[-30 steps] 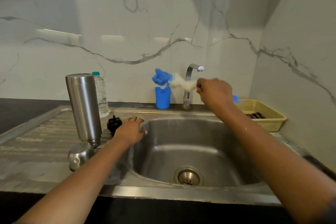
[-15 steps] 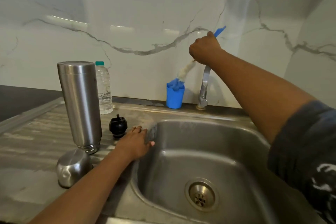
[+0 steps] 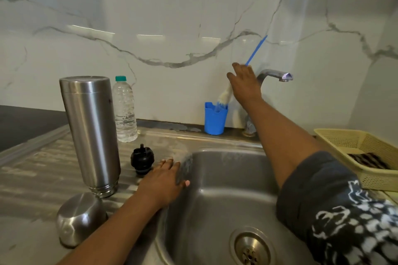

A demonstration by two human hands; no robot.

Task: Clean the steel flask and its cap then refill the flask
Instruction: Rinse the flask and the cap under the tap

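Observation:
The steel flask (image 3: 91, 133) stands upside down on the drainboard at the left. Its steel cap (image 3: 79, 218) lies in front of it, and the black inner stopper (image 3: 142, 160) sits just to its right. My left hand (image 3: 164, 180) rests flat on the sink's left rim (image 3: 183, 163). My right hand (image 3: 244, 83) is raised by the tap (image 3: 273, 74) with fingers spread, right next to the blue-handled bottle brush (image 3: 256, 50). The brush stands head down in a blue cup (image 3: 215, 118) and leans on the wall.
A clear plastic water bottle (image 3: 125, 109) with a green lid stands behind the flask. A yellow mesh basket (image 3: 366, 148) with a dark cloth sits at the right. The sink drain (image 3: 249, 249) is near the bottom. Marble wall runs behind everything.
My right hand lowered the brush head into the blue cup and opened off its handle. The left hand stayed on the sink rim.

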